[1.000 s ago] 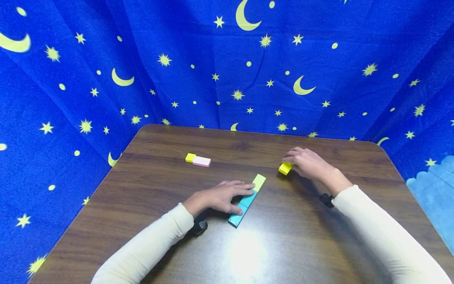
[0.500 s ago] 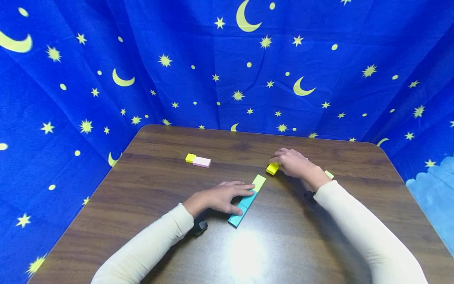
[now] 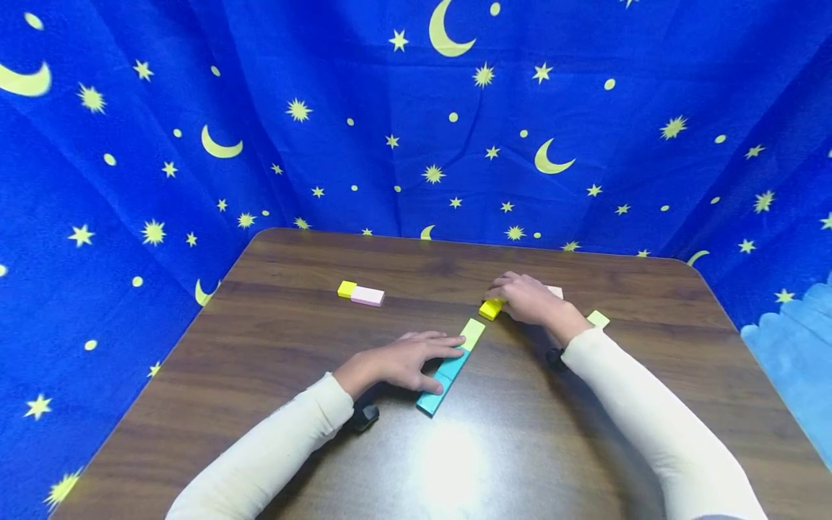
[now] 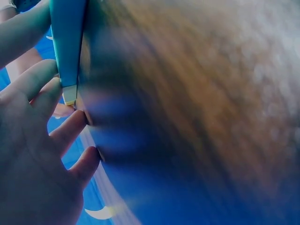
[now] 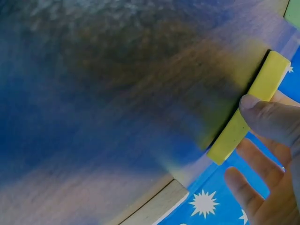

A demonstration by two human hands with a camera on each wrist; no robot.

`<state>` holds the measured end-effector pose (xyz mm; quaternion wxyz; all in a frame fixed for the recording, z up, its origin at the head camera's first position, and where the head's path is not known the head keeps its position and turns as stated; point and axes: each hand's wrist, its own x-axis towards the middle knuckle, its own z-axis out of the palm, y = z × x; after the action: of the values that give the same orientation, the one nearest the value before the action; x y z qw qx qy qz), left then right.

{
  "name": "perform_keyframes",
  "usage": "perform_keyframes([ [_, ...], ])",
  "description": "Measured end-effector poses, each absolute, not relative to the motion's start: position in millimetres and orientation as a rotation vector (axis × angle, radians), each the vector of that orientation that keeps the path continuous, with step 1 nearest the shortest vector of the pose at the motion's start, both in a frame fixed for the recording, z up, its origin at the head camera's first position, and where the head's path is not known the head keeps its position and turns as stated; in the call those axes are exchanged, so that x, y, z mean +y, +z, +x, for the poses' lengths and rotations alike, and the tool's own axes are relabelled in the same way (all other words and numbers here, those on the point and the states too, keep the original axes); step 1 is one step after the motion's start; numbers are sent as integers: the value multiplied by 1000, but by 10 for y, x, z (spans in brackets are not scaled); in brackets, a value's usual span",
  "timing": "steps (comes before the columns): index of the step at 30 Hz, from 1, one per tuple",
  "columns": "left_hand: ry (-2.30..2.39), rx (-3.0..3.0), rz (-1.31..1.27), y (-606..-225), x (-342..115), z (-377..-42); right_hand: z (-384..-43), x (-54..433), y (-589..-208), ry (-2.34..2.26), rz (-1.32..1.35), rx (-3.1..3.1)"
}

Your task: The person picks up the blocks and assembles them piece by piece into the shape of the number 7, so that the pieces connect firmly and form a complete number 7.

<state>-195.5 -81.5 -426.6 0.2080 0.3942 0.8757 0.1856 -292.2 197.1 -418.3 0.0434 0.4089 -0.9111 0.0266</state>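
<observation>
A straight row of flat blocks, two teal blocks (image 3: 453, 368) and a light green block (image 3: 474, 332) at its far end, lies slanted on the table. My left hand (image 3: 406, 361) rests on the row with fingers spread; its thumb touches the near teal block. In the left wrist view the side of the teal row (image 4: 68, 42) shows beside the fingers. My right hand (image 3: 529, 300) pinches a yellow block (image 3: 490, 310) just beyond the light green end. The right wrist view has the thumb on one long side of this yellow block (image 5: 267, 79).
Farther left, a small yellow block (image 3: 347, 289) and a pale pink block (image 3: 367, 296) lie end to end. Behind the right hand a pale block (image 3: 555, 292) is partly hidden. A light green block (image 3: 598, 319) lies by the right wrist. Blue star-patterned cloth (image 3: 390, 108) hangs behind the table.
My right hand has moved left with the yellow block, close to the row's far end. The light green and pale blocks behind it have come into view. My left hand has stayed put.
</observation>
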Motion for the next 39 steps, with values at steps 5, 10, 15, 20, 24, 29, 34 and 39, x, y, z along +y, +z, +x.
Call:
perform_keyframes([
  [5, 520, 2438, 1091, -4268, -821, -1955, -2935, 1951, -4213, 96, 1213, -2810],
  [10, 522, 2439, 1091, -4273, -823, -1963, -2946, 1946, -4215, 98, 1181, -2839],
  [15, 517, 2439, 1096, -4276, -823, -1974, -2953, 1951, -4202, 112, 1173, -2842],
  [20, 526, 2433, 1088, -4277, -827, -1972, -2956, 1954, -4211, 132, 1192, -2826],
  [24, 530, 2433, 1082, -4282, -827, -1963, -2943, 1939, -4218, 144, 1209, -2814],
  [29, 529, 2430, 1070, -4277, -826, -1956, -2920, 1924, -4210, 163, 1206, -2831],
  [34, 529, 2428, 1072, -4282, -827, -1961, -2892, 1910, -4207, 186, 1230, -2806],
  [39, 531, 2432, 1074, -4282, -827, -1964, -2876, 1896, -4223, 196, 1277, -2744],
])
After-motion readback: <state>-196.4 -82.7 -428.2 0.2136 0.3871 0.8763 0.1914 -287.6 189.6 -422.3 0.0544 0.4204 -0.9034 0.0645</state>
